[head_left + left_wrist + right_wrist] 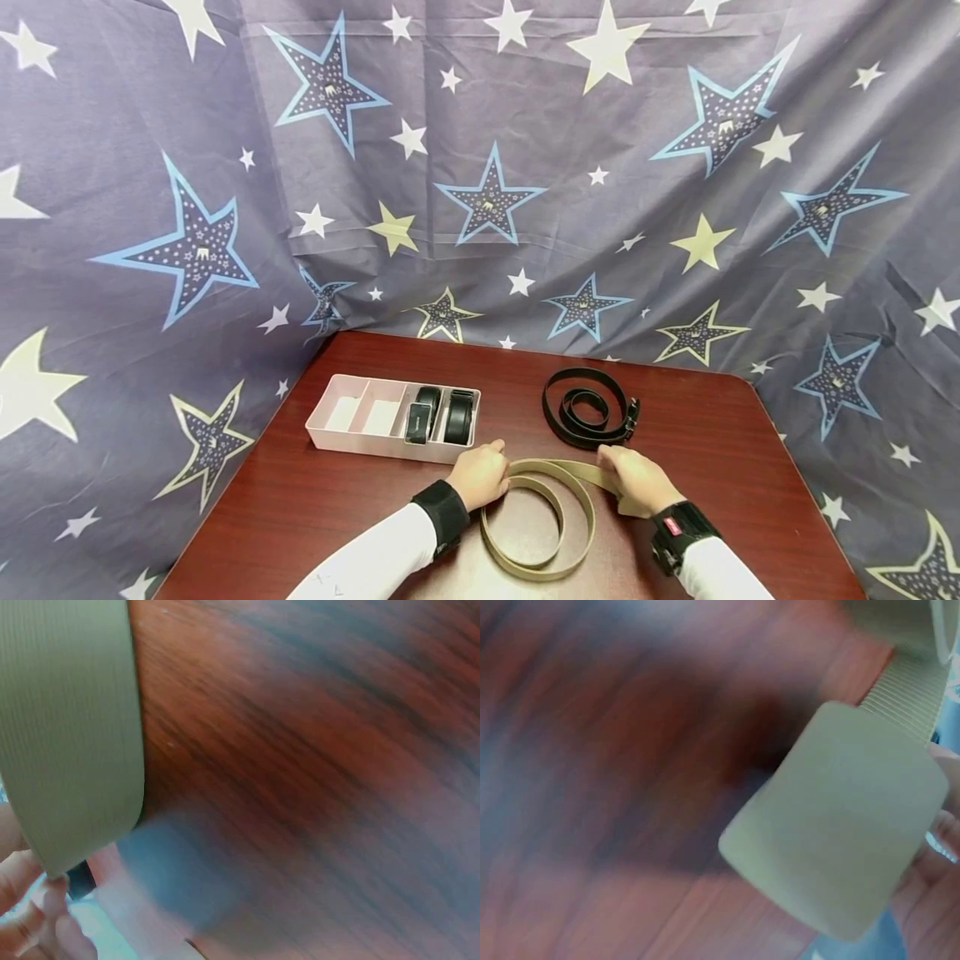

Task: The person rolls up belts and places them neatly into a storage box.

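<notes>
A tan belt lies in wide, loose coils at the table's front, standing on its edge. My left hand grips the coil at its upper left. In the left wrist view the ribbed strap fills the left side, with fingertips at its lower corner. My right hand holds the belt's other end, right of the coils. The right wrist view shows a smooth tan plate buckle on that end, with fingers along its right side.
Left of centre stands a pale pink divided box. Its two right compartments hold rolled black belts, one with a plate buckle and another beside it. A loosely coiled black belt lies behind my right hand. Star-patterned cloth hangs around the table.
</notes>
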A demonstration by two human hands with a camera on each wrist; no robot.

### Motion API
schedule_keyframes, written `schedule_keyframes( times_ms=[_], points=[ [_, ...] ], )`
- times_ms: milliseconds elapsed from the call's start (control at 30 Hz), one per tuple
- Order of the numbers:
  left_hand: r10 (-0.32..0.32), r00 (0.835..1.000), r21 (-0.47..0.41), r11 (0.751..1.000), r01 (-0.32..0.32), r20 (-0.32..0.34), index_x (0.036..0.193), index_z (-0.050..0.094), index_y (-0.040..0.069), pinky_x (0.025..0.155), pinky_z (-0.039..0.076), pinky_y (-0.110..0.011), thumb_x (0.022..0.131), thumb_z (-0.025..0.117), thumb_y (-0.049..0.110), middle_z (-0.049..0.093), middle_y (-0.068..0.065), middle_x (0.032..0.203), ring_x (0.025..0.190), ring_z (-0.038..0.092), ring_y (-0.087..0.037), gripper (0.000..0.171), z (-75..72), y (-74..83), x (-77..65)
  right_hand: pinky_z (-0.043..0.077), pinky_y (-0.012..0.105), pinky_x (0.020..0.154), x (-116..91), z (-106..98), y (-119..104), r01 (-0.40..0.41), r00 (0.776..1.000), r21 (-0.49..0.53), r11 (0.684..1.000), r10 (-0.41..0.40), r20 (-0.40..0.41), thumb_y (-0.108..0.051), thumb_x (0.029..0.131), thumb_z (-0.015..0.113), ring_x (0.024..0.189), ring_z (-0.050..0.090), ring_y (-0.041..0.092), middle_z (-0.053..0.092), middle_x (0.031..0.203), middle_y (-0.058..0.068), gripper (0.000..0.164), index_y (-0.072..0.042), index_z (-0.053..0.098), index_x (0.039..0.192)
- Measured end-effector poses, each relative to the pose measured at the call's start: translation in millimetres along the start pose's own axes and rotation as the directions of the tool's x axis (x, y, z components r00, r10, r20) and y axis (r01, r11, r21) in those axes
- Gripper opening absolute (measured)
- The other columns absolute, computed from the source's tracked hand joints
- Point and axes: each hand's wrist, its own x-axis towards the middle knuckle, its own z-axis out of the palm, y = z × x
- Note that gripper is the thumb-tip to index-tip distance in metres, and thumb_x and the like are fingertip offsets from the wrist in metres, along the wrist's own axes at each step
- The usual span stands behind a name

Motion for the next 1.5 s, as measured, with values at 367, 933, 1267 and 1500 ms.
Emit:
schedule_keyframes(
  times_ms=[367, 933, 1267, 1500],
  points=[
    [-0.119, 0.990, -0.102, 0.989, 0.110, -0.080, 0.056, 0.056, 0.014, 0.049, 0.047, -0.031, 0.067, 0.071, 0.015, 0.058, -0.001, 0.063, 0.054, 0.060, -0.018, 0.019, -2.5, 4.1, -6.0, 0.045, 0.025, 0.061, -55, -9, -9, 0.239, 0.967, 0.104, 0.965, -0.246, 0.065, 0.005, 0.072, 0.068, 0.072, 0.052, 0.001, 0.060, 0.082, -0.007, 0.035, -0.015, 0.056, 0.098],
    [-0.257, 0.963, -0.185, 0.953, 0.240, -0.076, 0.053, 0.050, 0.014, 0.052, 0.049, -0.037, 0.065, 0.072, 0.009, 0.060, -0.006, 0.058, 0.056, 0.063, -0.026, 0.025, 2.4, 9.4, -3.2, 0.032, 0.005, 0.056, -56, 13, -95, 0.372, 0.901, 0.204, 0.906, -0.405, 0.154, -0.023, 0.075, 0.077, 0.064, 0.043, -0.013, 0.051, 0.072, -0.019, 0.019, -0.024, 0.059, 0.083],
    [-0.206, 0.978, -0.182, 0.963, 0.197, -0.033, 0.050, 0.053, 0.015, 0.054, 0.049, -0.033, 0.070, 0.079, 0.018, 0.057, 0.000, 0.056, 0.055, 0.062, -0.020, 0.032, -1.2, 7.3, -3.9, 0.042, 0.018, 0.071, -35, 39, -107, 0.400, 0.911, 0.002, 0.917, -0.397, -0.117, -0.035, 0.068, 0.083, 0.082, 0.047, -0.002, 0.049, 0.089, -0.015, 0.035, -0.026, 0.059, 0.091],
    [-0.160, 0.984, -0.204, 0.964, 0.173, 0.078, 0.059, 0.059, 0.016, 0.054, 0.044, -0.027, 0.073, 0.077, 0.022, 0.052, 0.004, 0.064, 0.057, 0.054, -0.011, 0.024, -15.1, 2.9, -6.7, 0.045, 0.017, 0.071, -25, 29, -107, 0.377, 0.922, 0.200, 0.904, -0.388, 0.014, -0.030, 0.078, 0.077, 0.077, 0.053, -0.007, 0.064, 0.086, -0.015, 0.020, -0.020, 0.065, 0.091]
  ],
)
